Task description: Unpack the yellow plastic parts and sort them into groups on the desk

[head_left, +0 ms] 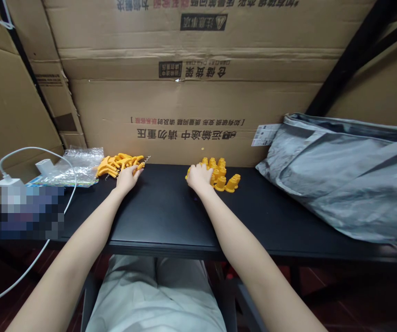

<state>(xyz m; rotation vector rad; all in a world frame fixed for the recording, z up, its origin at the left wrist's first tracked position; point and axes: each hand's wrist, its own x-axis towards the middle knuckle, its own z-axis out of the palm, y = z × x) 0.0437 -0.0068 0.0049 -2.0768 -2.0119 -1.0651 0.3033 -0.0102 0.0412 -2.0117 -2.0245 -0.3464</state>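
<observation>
On the left side of the black table lies a heap of orange-yellow corkscrew handles (110,165) with metal spirals. My left hand (128,180) is at the heap's right end, thumb and fingers closed around a corkscrew (140,166) whose spiral points up and to the right. Several yellow plastic cap-shaped pieces (220,183) stand in a cluster right of the middle. Over the cluster's left edge, my right hand (200,177) has its fingers curled down on one cap-shaped piece (187,174), mostly hidden by the hand.
A cardboard wall (191,99) rises behind the black table (163,207). At the left are clear plastic bags (80,161), a white charger (9,189) with a looping cable (75,177), and a blurred-out item. A large grey bag (350,180) takes up the right side.
</observation>
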